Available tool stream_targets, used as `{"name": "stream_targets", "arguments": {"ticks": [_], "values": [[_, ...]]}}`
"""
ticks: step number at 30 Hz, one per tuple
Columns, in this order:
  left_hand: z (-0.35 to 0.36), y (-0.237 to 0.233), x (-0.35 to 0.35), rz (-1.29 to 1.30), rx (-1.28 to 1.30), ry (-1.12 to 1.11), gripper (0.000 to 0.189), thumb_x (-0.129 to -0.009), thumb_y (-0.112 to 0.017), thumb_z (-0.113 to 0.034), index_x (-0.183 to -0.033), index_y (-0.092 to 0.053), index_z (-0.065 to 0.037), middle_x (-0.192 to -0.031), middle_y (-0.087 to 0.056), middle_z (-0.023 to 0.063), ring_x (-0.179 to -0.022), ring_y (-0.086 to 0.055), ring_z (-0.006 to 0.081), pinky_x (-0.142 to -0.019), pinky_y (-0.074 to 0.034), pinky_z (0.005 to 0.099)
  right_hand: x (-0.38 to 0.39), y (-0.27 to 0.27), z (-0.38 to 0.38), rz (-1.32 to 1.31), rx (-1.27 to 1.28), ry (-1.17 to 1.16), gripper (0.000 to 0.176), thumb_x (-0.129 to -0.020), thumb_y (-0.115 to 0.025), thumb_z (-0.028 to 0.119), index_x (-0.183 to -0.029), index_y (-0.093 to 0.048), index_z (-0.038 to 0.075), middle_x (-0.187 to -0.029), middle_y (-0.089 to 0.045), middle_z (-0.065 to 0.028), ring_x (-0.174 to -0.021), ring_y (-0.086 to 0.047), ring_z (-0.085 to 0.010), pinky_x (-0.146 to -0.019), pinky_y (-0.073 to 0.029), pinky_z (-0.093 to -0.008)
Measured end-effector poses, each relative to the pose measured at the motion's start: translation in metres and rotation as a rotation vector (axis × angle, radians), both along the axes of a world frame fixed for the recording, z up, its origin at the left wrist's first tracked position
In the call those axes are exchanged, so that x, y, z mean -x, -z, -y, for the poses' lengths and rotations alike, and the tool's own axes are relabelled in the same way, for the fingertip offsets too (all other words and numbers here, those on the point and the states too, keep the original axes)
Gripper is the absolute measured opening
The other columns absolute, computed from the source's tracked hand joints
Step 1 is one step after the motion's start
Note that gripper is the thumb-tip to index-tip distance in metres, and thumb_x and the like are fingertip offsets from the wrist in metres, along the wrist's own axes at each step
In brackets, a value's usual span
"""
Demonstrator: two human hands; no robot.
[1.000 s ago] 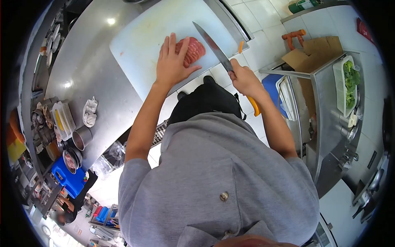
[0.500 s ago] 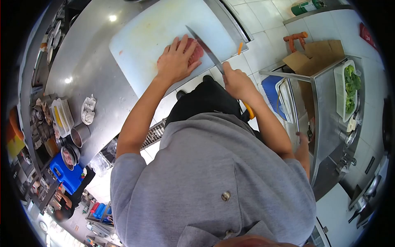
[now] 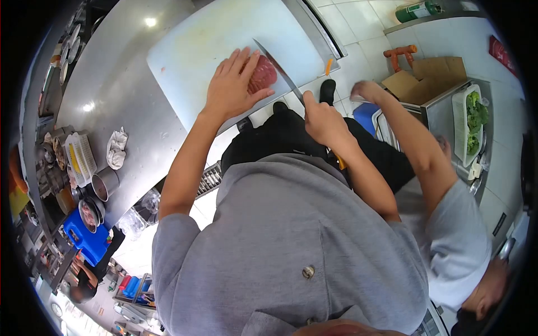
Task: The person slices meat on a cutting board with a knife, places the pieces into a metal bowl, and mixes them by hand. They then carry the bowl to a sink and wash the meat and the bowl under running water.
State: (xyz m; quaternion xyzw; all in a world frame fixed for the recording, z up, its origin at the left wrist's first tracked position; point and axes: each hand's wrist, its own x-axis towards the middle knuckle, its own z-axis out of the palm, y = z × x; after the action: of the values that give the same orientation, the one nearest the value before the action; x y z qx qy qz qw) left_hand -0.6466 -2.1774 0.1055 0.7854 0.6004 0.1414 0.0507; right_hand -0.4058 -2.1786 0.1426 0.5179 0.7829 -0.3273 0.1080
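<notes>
A piece of red meat [image 3: 263, 76] lies on the white cutting board [image 3: 196, 56], near the board's front edge. My left hand [image 3: 231, 92] rests with stretched fingers along the meat's left side, covering part of it; the thumb points right, just below the meat. In my right hand [image 3: 325, 119] is a knife [image 3: 283, 73], its handle wrapped by the fingers. The long blade slants up and left, close beside the meat's right side, with its tip beyond the meat over the board.
Close on my right, another person's arm [image 3: 423, 148] reaches forward. Farther right are a cardboard box [image 3: 403, 84] and a basket of leafy greens [image 3: 475, 123]. To the left, a crumpled cloth [image 3: 117, 148], a metal pot [image 3: 105, 183] and a white basket [image 3: 82, 158] stand on the steel counter [image 3: 123, 73].
My left hand has slid left, uncovering more of the meat. The knife has barely moved. Another person has come in at the right, the arm now reaching forward beside me.
</notes>
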Motion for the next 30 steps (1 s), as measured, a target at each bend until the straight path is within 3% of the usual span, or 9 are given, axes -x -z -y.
{"name": "stream_targets", "arguments": {"ticks": [5, 10, 12, 13, 15, 18, 22, 27, 30], "values": [[0.007, 0.033, 0.018, 0.044, 0.011, 0.013, 0.076, -0.089, -0.06, -0.05, -0.146, -0.038, -0.006, -0.149, -0.04, 0.0169, -0.137, -0.038, 0.0331, -0.112, -0.032, 0.0441, 0.005, 0.003, 0.007, 0.019, -0.032, 0.036, 0.025, -0.082, -0.054, 0.002, -0.103, -0.04, 0.002, -0.079, -0.064, -0.0283, -0.08, -0.064, -0.0489, -0.072, -0.049, -0.0574], [0.003, 0.025, 0.018, 0.007, -0.045, 0.043, 0.068, -0.09, -0.061, -0.045, -0.141, -0.044, -0.003, -0.147, -0.042, 0.016, -0.136, -0.039, 0.0328, -0.11, -0.036, 0.0419, 0.006, -0.005, 0.005, 0.052, -0.045, 0.037, 0.026, -0.082, -0.054, 0.002, -0.103, -0.04, 0.002, -0.08, -0.065, -0.0288, -0.082, -0.064, -0.0484, -0.072, -0.049, -0.0574], [-0.005, 0.022, 0.016, 0.122, -0.171, 0.119, 0.048, -0.091, -0.062, -0.032, -0.126, -0.056, 0.0, -0.134, -0.053, 0.0135, -0.127, -0.047, 0.0315, -0.102, -0.043, 0.0385, 0.006, -0.008, 0.002, 0.07, -0.043, 0.042, 0.026, -0.082, -0.055, 0.002, -0.103, -0.04, 0.001, -0.08, -0.065, -0.0288, -0.082, -0.064, -0.0482, -0.072, -0.049, -0.0573], [-0.011, 0.019, 0.014, 0.134, -0.166, 0.121, 0.048, -0.091, -0.062, -0.032, -0.126, -0.056, 0.0, -0.134, -0.053, 0.0135, -0.127, -0.047, 0.0315, -0.102, -0.043, 0.0385, 0.008, -0.013, 0.0, 0.084, -0.056, 0.026, 0.027, -0.081, -0.055, 0.002, -0.104, -0.04, 0.001, -0.08, -0.065, -0.0286, -0.082, -0.064, -0.0482, -0.072, -0.049, -0.0571], [-0.026, 0.017, 0.01, 0.277, -0.07, 0.27, 0.027, -0.087, -0.063, -0.017, -0.108, -0.06, 0.0, -0.116, -0.058, 0.0109, -0.112, -0.053, 0.0294, -0.092, -0.048, 0.0363, 0.011, -0.014, 0.0, 0.122, -0.088, -0.018, 0.031, -0.08, -0.056, 0.002, -0.106, -0.041, 0.001, -0.08, -0.065, -0.028, -0.08, -0.065, -0.0476, -0.071, -0.051, -0.0558], [-0.034, 0.033, 0.004, 0.26, -0.136, 0.3, 0.017, -0.081, -0.061, -0.008, -0.097, -0.059, -0.002, -0.104, -0.057, 0.0095, -0.1, -0.054, 0.0278, -0.085, -0.049, 0.0361, 0.017, -0.021, -0.001, 0.21, -0.096, -0.061, 0.031, -0.079, -0.058, 0.002, -0.106, -0.041, 0.001, -0.08, -0.066, -0.0276, -0.079, -0.066, -0.0465, -0.07, -0.052, -0.0544], [-0.032, 0.033, 0.005, 0.284, -0.126, 0.281, 0.015, -0.08, -0.06, -0.006, -0.095, -0.06, -0.002, -0.103, -0.058, 0.0094, -0.099, -0.055, 0.0273, -0.085, -0.049, 0.0358, 0.022, -0.046, 0.003, 0.29, -0.023, -0.081, 0.029, -0.08, -0.057, 0.002, -0.104, -0.04, 0.0, -0.081, -0.066, -0.0276, -0.078, -0.067, -0.046, -0.07, -0.053, -0.054], [-0.031, 0.032, 0.004, 0.307, -0.115, 0.255, 0.014, -0.08, -0.06, -0.006, -0.093, -0.06, -0.002, -0.102, -0.059, 0.0074, -0.099, -0.056, 0.0258, -0.085, -0.05, 0.0345, 0.025, 0.011, -0.001, 0.194, -0.12, -0.087, 0.029, -0.08, -0.057, 0.002, -0.104, -0.04, 0.0, -0.081, -0.066, -0.0282, -0.077, -0.066, -0.0464, -0.069, -0.053, -0.0541], [-0.031, 0.032, 0.005, 0.305, -0.13, 0.264, 0.014, -0.08, -0.06, -0.007, -0.093, -0.061, -0.002, -0.1, -0.059, 0.0075, -0.099, -0.056, 0.0256, -0.085, -0.05, 0.0347, 0.026, 0.009, -0.005, 0.154, -0.163, -0.074, 0.031, -0.079, -0.058, 0.003, -0.104, -0.04, 0.0, -0.082, -0.066, -0.0284, -0.079, -0.066, -0.0465, -0.07, -0.052, -0.0549]]}}
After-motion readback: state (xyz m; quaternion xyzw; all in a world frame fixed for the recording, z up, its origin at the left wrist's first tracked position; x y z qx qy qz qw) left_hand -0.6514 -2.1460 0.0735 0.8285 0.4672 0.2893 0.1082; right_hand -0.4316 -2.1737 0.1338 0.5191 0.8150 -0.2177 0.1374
